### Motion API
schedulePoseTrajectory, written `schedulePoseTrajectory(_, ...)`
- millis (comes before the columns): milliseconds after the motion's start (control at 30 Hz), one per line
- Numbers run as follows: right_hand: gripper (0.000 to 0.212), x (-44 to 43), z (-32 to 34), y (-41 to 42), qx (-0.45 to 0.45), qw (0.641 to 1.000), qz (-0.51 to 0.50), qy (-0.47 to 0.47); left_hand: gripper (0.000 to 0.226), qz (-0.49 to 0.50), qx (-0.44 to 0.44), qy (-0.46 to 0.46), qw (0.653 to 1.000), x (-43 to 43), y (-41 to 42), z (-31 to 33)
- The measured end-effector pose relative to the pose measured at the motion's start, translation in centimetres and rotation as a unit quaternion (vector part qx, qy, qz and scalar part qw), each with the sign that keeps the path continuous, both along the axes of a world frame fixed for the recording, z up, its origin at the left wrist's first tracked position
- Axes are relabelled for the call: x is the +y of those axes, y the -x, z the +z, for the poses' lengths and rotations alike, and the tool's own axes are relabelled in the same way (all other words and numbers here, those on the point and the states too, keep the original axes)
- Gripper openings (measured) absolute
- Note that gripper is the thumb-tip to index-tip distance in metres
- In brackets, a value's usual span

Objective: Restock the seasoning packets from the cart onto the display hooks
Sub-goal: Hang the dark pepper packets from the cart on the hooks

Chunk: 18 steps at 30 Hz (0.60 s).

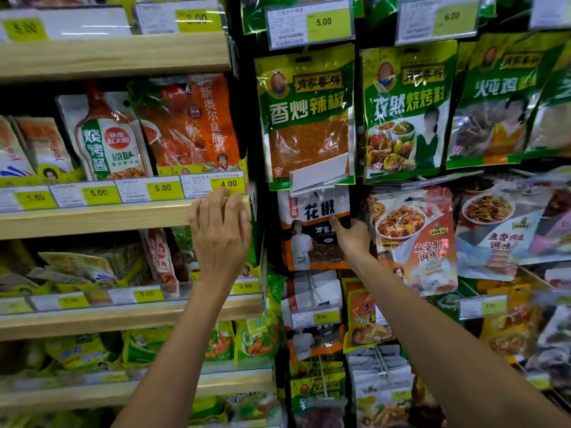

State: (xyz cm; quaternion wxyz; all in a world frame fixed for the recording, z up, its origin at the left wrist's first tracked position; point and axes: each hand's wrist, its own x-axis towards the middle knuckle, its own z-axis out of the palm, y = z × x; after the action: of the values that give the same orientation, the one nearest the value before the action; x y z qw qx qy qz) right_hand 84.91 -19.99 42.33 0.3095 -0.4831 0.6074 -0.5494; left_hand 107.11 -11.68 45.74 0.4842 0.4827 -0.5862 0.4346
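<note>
Forearms reach up — right hand [350, 239] pinches peppercorn packet [310, 233] by right edge, below green chilli pack [306, 118]; left hand [221, 233] hooks shelf edge [108, 216]. Likely light, floppy, slick — hold near top.

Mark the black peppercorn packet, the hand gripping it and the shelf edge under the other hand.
black peppercorn packet [309, 233], head view, dark middle band.
right hand [352, 239], head view, back of the hand.
shelf edge [108, 219], head view, bare wooden front.
</note>
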Motion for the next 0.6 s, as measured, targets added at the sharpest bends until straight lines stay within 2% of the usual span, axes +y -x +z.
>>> schedulePoseTrajectory(133, 0.049, 3.9, -0.4, 0.4, 0.058, 0.996, -0.014, 0.058, 0.025, -0.027, -0.011, 0.032, 0.999, 1.1, 0.9, -0.5)
schedulePoseTrajectory(233, 0.036, 7.6, -1.8, 2.0, 0.079, 0.992, 0.015, 0.094, 0.025, -0.082, -0.023, 0.021, 0.996, 2.2, 3.5, -2.3)
schedulePoseTrajectory(333, 0.024, 11.3, -3.9, 5.5, 0.082, 0.99, 0.009, 0.111, 0.026, -0.152, -0.007, -0.047, 0.987, 3.2, 7.8, -5.0)
schedulePoseTrajectory(400, 0.023, 13.6, -5.7, 8.9, 0.101, 0.989, -0.02, 0.103, 0.029, -0.194, 0.011, -0.129, 0.972, 3.8, 11.4, -7.4)
schedulePoseTrajectory(467, 0.024, 16.1, -7.8, 13.0, 0.128, 0.988, -0.045, 0.074, 0.033, -0.253, 0.073, -0.242, 0.934, 4.9, 15.5, -9.9)
schedulePoseTrajectory(533, 0.024, 19.1, -10.2, 17.5, 0.142, 0.987, -0.068, 0.034, 0.03, -0.306, 0.154, -0.339, 0.876, 6.1, 20.0, -12.5)
schedulePoseTrajectory(600, 0.025, 22.4, -12.9, 22.0, 0.138, 0.985, -0.104, -0.005, 0.025, -0.34, 0.189, -0.424, 0.818, 7.4, 24.9, -15.1)
